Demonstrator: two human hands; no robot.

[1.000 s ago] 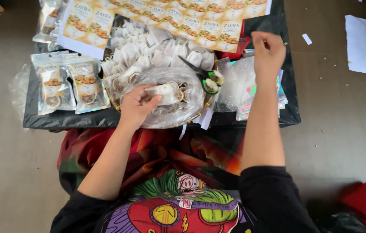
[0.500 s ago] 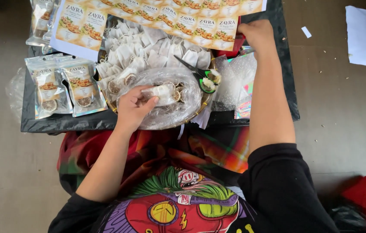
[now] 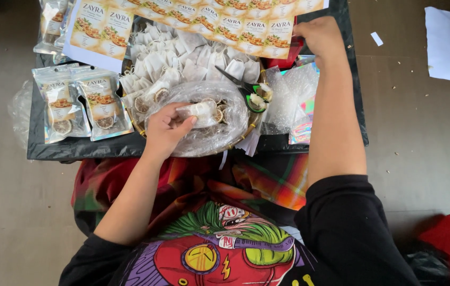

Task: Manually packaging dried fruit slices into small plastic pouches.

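Fingers (image 3: 185, 121) of the left hand (image 3: 165, 130) pinch a small white sachet (image 3: 199, 111) at the centre of the frame, above a clear plastic bag of dried citrus slices (image 3: 204, 135) lying in a round woven basket (image 3: 243, 135). At upper right, the right hand (image 3: 320, 36) is curled over the edge of a printed label sheet (image 3: 198, 18); whether its fingers grip it cannot be told. More white sachets (image 3: 174, 58) are heaped behind the basket. Two filled pouches (image 3: 79, 103) lie at left on the dark tabletop (image 3: 71, 149). Scissors (image 3: 243, 87) rest at the basket's right.
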